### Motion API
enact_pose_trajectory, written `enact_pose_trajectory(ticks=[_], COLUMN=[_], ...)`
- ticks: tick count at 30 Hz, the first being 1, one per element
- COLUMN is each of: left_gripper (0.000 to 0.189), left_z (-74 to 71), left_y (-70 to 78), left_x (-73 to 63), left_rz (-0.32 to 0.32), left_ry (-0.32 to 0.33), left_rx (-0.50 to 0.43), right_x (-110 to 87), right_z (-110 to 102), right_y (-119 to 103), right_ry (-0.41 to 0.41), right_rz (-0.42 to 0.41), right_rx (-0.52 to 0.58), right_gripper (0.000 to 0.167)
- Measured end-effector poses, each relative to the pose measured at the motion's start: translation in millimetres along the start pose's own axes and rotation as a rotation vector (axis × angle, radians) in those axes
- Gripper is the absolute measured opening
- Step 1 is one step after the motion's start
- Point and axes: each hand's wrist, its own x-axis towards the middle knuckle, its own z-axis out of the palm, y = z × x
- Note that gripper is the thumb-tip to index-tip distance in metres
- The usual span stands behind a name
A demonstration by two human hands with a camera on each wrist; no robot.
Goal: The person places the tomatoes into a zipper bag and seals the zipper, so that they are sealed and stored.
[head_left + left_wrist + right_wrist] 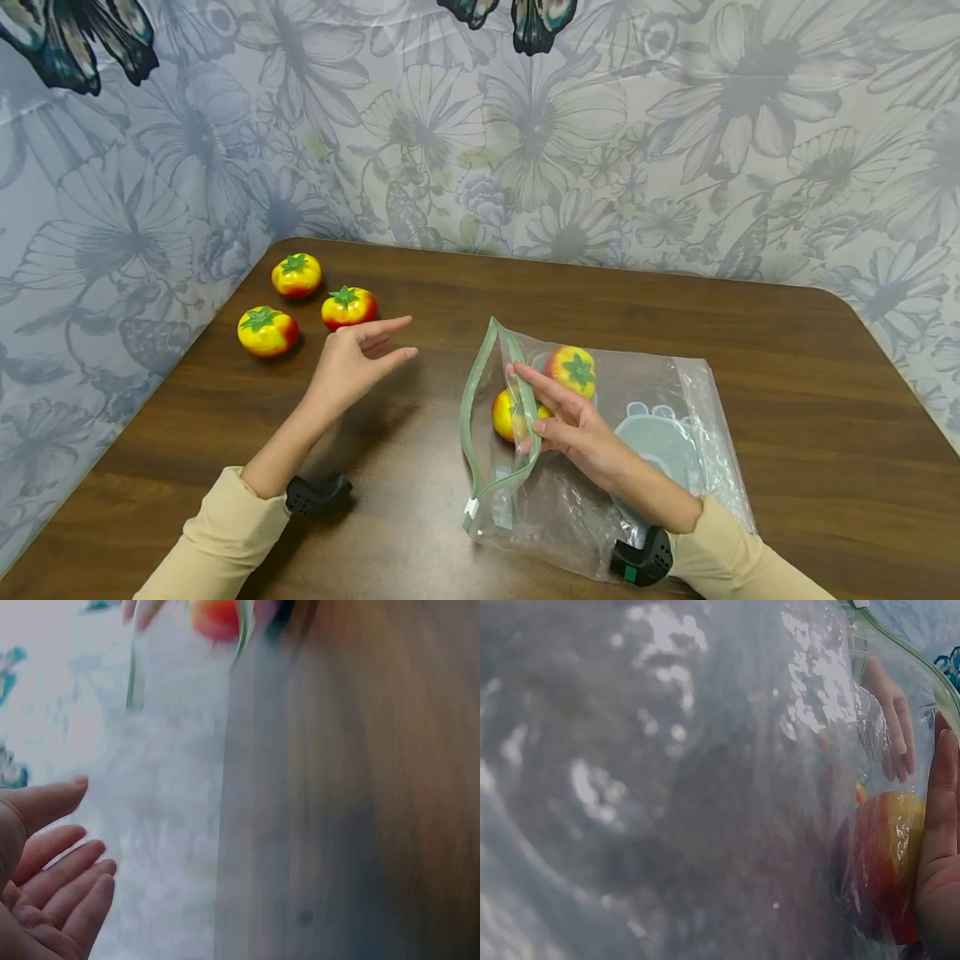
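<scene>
Right wrist: a black device (643, 557) is worn here, nearest of all.
Right hand: and the green zip rim (467, 417) appears to be pinched by the right hand (585, 433), thumb on one side, the mouth spread towards the table's left edge.
Clear bag: the bag (555, 500) is laid across the right half of the table (420, 517); one red-and-yellow fruit (505, 415) is seen just inside the mouth, a second fruit (573, 372) nearer the far edge.
Left hand: nothing is held by the left hand (351, 364); thumb and forefinger are parted, between bag and loose fruit. Whether the closest one is touched cannot be told.
Loose fruit: three are grouped near the far-left corner, at the corner (297, 275), by the left edge (267, 332), and beside the left hand (349, 307).
Bagging: the filling step is judged to be in hand, two in, three out.
Next fruit: a left-hand grasp and a clean pass through the mouth would be called for, the rim steadied.
</scene>
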Motion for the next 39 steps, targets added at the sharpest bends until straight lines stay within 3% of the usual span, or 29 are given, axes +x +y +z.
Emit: enact_pose_trajectory(ticks=[9,14,19,27,39], left_gripper=[0.054,0.057,0.063,0.076,0.075], left_z=[-40.1,-52.6,-61.4,-66.8,-59.8], left_y=[-28.3,-43.9,-56.6,-62.7,-66.6], left_x=[18.4,28.2,33.5,41.4,48.6], left_rz=[0.011,-0.002,-0.075,-0.141,-0.192], left_ry=[0.139,0.140,0.113,0.050,0.019], left_rx=[0.096,0.125,0.201,0.250,0.135], right_x=[-3.7,-2.4,0.2,3.9,5.3], right_z=[-1,-2,-3,-5,-7], right_y=[2,2,3,1,-1], right_ry=[0.013,0.012,0.014,0.008,0.002], right_rz=[0.007,0.006,0.020,0.024,0.017], right_rx=[0.003,0.006,-0.003,0.002,-0.002], right_gripper=[0.063,0.063,0.062,0.062,0.062])
